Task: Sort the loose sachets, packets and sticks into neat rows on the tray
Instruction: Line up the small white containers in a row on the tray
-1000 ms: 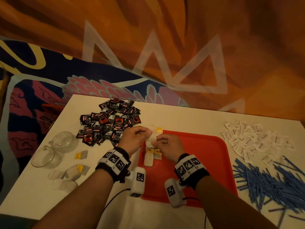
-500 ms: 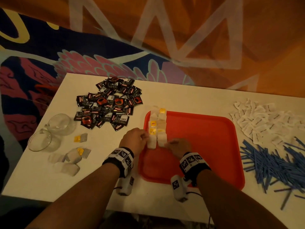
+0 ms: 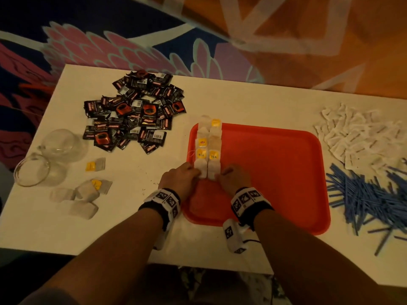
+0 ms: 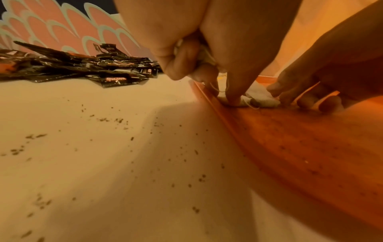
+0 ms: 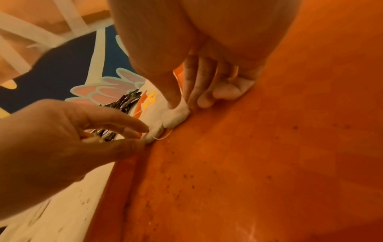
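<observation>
From above, my left hand [image 3: 184, 179] and right hand [image 3: 234, 179] press fingertips on the nearest tea bags [image 3: 207, 170] at the tray's [image 3: 275, 172] left edge; the two rows run lengthwise away from me. At my left wrist, a bag is bunched in my curled fingers [image 4: 182, 62]; its string could snag and skew the row. At my right wrist, straight fingers [image 5: 190, 85] flatten a bag's side.
</observation>
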